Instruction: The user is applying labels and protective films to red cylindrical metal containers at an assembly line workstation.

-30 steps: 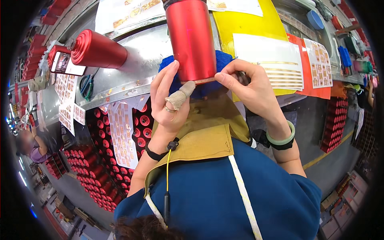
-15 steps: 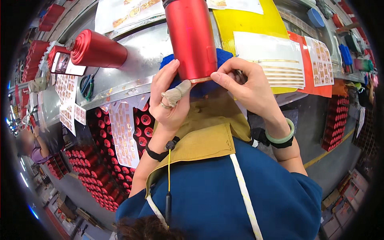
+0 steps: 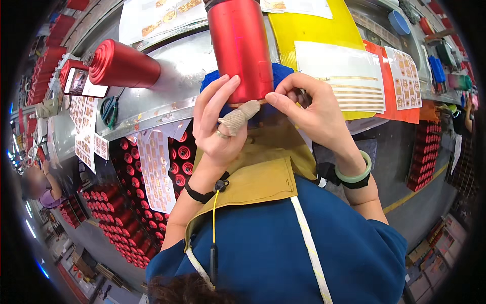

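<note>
A large red metal cylinder (image 3: 242, 50), like a flask, lies on a blue cloth (image 3: 210, 78) with its near end toward me. Along that end's rim runs a thin gold strip (image 3: 235, 105), mostly covered by my fingers. My left hand (image 3: 220, 124) rests stretched fingers on the cylinder's lower left side. Its beige-capped thumb (image 3: 242, 115) presses at the rim. On the right, my right hand (image 3: 314, 104) is closed in a pinch by the rim's corner, where the strip's end appears to be; the fingertips partly hide it.
Another red flask (image 3: 124, 63) lies on the metal table at left, beside a phone (image 3: 81, 81) and scissors (image 3: 109, 110). Gold strips on a white sheet (image 3: 349, 76) lie over a yellow board (image 3: 324, 28) at right. Many red flasks (image 3: 119, 218) stand below the table.
My left hand has slid right along the rim, its capped thumb now closer to my right fingertips. The right hand and the cylinder have hardly moved.
</note>
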A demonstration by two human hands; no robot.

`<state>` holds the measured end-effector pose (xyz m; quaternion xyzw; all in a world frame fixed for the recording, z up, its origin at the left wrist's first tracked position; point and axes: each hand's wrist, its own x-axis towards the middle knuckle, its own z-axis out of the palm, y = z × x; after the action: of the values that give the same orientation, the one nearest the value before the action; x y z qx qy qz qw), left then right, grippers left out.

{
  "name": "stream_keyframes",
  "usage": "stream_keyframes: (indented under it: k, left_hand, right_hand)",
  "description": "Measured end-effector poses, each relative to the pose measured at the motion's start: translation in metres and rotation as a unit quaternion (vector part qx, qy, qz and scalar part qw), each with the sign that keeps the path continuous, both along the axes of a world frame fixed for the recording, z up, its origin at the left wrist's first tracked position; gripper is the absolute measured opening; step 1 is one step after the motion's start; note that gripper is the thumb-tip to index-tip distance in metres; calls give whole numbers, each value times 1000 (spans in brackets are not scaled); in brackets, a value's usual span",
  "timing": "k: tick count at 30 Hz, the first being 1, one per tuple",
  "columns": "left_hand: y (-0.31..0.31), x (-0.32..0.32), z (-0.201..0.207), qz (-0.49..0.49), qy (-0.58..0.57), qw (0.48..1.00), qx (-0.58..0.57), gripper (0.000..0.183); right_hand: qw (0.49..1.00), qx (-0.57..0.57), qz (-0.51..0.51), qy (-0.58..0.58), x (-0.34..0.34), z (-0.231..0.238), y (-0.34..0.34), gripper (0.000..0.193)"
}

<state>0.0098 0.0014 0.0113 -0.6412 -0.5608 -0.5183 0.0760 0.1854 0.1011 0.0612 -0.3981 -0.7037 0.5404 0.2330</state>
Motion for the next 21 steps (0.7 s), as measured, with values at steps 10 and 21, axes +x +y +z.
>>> stream_keyframes:
  k: [10, 21]
  left_hand:
    - [1, 2, 7, 12, -16, 1000, -22, 33]
    - [-2, 6, -16, 29, -129, 991, 14, 46]
  right_hand:
    - [1000, 2, 0, -4, 3, 4, 2, 23]
    - [993, 3, -27, 116, 9, -1, -7, 14]
